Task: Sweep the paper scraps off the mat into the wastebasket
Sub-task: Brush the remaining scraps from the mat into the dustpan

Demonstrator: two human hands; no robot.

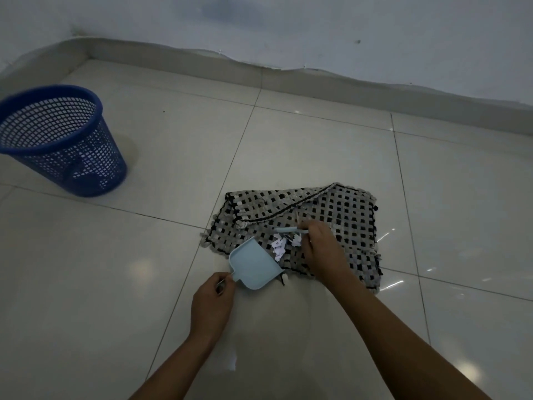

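The floor (302,145) was glossy pale tile with dark grout lines, meeting a blue-white wall (288,21) at a low skirting. A woven black-and-grey mat (343,215) lay on it, its far left corner folded over. White scraps (281,246) sat near the mat's near left edge. The left hand (213,304) pinched the dustpan (253,265) handle; the right hand (320,243) gripped a small brush (288,230). The blue mesh wastebasket (57,140) stood well apart to the left.
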